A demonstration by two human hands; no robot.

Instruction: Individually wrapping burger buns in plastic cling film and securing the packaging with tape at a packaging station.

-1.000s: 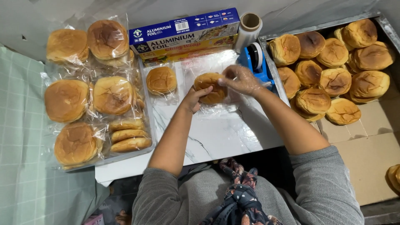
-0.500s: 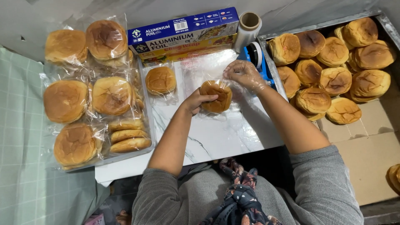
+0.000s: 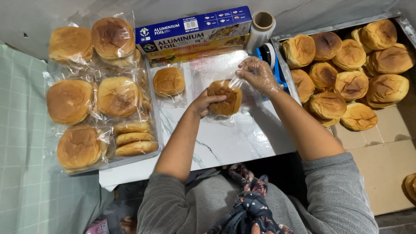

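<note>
golden bun [image 3: 224,97] in a clear bag [image 3: 236,82], flat side up. left hand [image 3: 203,102] grips the bun, right hand [image 3: 259,73] pinches the bag's mouth. one wrapped bun [image 3: 169,81] lies beside them.

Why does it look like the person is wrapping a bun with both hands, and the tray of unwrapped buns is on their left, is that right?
Not quite. Both hands, left hand and right hand, do hold the bun in clear wrap, but the head view shows the tray of unwrapped buns on their right. The wrapped buns lie on the left.
</note>
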